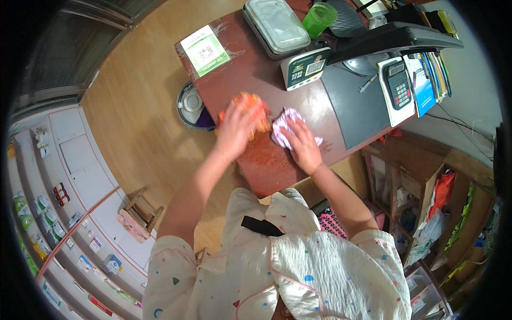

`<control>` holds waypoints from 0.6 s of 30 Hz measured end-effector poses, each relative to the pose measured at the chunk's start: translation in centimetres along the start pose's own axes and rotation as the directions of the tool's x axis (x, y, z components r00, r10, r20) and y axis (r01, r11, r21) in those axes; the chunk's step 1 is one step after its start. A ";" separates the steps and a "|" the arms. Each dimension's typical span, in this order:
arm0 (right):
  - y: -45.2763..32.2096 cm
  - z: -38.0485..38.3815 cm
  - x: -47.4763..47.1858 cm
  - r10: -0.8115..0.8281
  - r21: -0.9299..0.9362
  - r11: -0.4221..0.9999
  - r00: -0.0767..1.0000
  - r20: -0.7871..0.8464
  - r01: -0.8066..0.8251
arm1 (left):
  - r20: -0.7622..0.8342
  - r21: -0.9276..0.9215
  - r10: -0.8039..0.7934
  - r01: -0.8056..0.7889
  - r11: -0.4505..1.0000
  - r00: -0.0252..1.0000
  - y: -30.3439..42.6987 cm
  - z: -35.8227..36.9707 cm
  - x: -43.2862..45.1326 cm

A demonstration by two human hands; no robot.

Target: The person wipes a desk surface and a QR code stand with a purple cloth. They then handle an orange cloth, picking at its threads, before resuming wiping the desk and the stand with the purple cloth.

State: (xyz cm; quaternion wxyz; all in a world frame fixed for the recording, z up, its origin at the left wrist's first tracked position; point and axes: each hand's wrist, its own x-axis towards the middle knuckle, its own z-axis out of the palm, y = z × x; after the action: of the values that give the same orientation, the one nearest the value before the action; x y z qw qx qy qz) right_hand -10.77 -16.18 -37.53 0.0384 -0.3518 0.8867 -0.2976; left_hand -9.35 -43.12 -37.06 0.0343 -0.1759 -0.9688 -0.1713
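Below me is a reddish-brown desk [276,170], its top scuffed along the edges. Near its left edge, my left hand [239,126] presses a bunched orange and yellow patterned cloth [263,123] against the surface, slightly blurred. To the right, my right hand [304,146] lies over a crumpled purple-and-white cloth [279,138], fingers spread across it. The two cloths are close together. Darker, wet-looking patches show on the desktop below and between them.
Beyond my hands stand a green-and-white sign [306,69], a lidded metal container [278,26] and a green plastic cup [320,19]. A flat printed card [205,51] lies far left. A monitor [396,40], calculator [398,86] and dark mat [356,108] occupy the right. A bucket [190,105] sits below the left edge.
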 end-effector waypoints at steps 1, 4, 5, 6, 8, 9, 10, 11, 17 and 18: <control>0.0 -0.1 1.7 -0.006 -0.002 1.000 1.000 -0.002 0.006 | -0.062 0.021 -0.039 0.040 0.999 0.997 -2.2 0.1 1.5; 0.0 0.0 6.6 -0.029 -0.024 0.999 0.999 -0.044 0.028 | -0.141 0.024 -0.163 0.168 0.986 0.977 -5.5 -1.2 4.8; -0.6 0.6 6.5 0.009 -0.006 1.000 0.998 -0.062 -0.010 | -0.173 0.018 -0.176 0.181 0.983 0.969 -5.5 -1.3 4.9; -1.2 1.3 6.4 0.044 0.012 0.999 0.996 -0.078 -0.043 | -0.206 0.013 -0.191 0.198 0.980 0.960 -5.5 -1.3 4.9; -2.5 2.3 4.7 0.049 0.029 0.998 0.996 -0.072 -0.047 | -0.158 -0.025 -0.168 0.166 0.986 0.973 -2.9 -0.3 2.1; -3.1 3.2 2.6 0.018 0.053 0.998 1.000 -0.016 -0.017 | -0.073 0.006 -0.154 0.154 0.988 0.985 -0.8 -0.4 -0.2; -4.4 2.8 0.9 0.008 0.045 0.999 0.998 0.056 -0.011 | -0.077 -0.104 -0.153 0.145 0.984 0.985 1.3 -0.3 -2.3; -5.4 2.9 -1.2 0.001 0.090 0.996 0.998 0.065 -0.007 | -0.011 -0.115 -0.134 0.132 0.985 0.991 3.0 -0.1 -4.7; -6.5 3.2 -2.9 -0.017 0.081 0.997 0.993 0.119 0.007 | 0.045 -0.125 -0.107 0.111 0.986 0.993 4.0 -0.6 -8.9; -6.3 3.1 -1.4 -0.029 0.090 0.996 0.994 0.103 0.020 | 0.035 -0.119 -0.109 0.112 0.987 0.993 3.1 -1.0 -8.0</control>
State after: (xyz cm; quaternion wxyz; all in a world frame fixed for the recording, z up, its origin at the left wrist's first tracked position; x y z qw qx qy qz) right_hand -5.10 -20.45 -36.77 0.0965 -0.3755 0.8650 -0.3184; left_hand -0.78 -43.33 -36.17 0.0001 -0.1262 -0.9653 -0.2285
